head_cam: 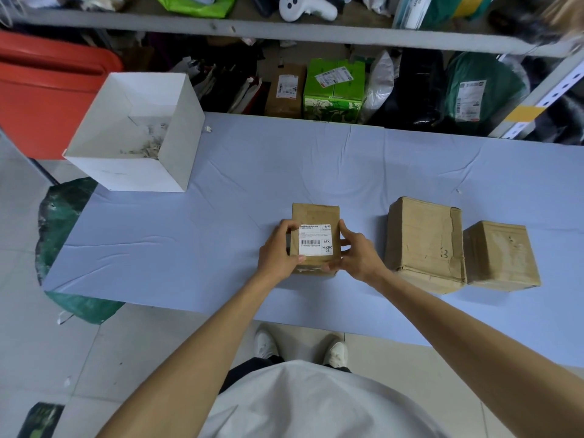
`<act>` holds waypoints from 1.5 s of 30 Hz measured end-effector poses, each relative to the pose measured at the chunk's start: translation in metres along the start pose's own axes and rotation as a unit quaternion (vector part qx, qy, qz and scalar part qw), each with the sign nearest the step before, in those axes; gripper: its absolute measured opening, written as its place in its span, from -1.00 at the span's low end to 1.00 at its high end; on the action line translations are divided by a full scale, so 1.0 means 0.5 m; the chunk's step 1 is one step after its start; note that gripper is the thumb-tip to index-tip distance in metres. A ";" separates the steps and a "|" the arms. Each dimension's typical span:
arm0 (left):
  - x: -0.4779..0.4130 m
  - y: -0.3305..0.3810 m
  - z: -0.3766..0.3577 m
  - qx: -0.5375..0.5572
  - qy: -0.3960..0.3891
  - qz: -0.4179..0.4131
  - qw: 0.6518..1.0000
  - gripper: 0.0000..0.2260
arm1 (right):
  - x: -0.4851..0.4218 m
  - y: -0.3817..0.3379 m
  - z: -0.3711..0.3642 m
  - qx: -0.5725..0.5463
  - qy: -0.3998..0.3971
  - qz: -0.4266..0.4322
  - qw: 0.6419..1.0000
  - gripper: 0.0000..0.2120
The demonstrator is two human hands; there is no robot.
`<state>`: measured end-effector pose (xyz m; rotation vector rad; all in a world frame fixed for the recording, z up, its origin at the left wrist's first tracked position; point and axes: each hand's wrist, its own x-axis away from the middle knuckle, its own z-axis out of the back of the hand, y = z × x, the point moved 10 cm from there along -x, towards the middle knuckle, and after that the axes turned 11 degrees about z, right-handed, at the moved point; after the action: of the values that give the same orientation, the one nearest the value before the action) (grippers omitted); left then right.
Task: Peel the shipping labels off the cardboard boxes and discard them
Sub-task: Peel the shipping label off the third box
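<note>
A small cardboard box stands on the blue-covered table, with a white shipping label on its top face. My left hand grips the box's left side, thumb near the label's upper left corner. My right hand holds the right side, fingers along the label's right edge. To the right stand two more cardboard boxes, a larger one and a smaller one; neither shows a label on top. An open white box at the table's far left holds paper scraps.
Behind the table, a shelf holds parcels: a green carton, a brown parcel and dark bags. A red bin sits at the far left. A green sack lies under the table's left end.
</note>
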<state>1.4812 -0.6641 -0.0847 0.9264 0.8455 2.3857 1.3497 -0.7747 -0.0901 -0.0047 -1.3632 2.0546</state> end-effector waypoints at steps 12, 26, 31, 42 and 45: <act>-0.013 -0.005 0.002 0.025 -0.015 -0.002 1.000 -0.55 | 0.001 0.007 0.001 0.000 -0.002 -0.005 1.000 0.03; -0.053 0.025 0.021 0.062 0.101 0.022 0.993 -0.95 | 0.003 0.007 0.002 -0.014 0.002 -0.006 1.000 0.04; -0.047 0.046 0.010 -0.024 0.112 0.000 0.993 -0.92 | 0.005 0.008 0.002 -0.012 0.004 -0.003 1.000 0.04; -0.049 0.037 0.013 0.020 0.097 -0.026 0.995 -0.95 | 0.000 0.003 0.004 0.008 0.000 0.001 1.000 0.06; -0.039 0.009 0.023 0.175 0.067 0.015 0.982 -0.87 | 0.001 0.006 0.006 0.009 -0.001 0.000 1.000 0.04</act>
<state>1.5019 -0.6746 -0.0834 0.9180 1.3445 2.3881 1.3469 -0.7777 -0.0909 0.0048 -1.3451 2.0668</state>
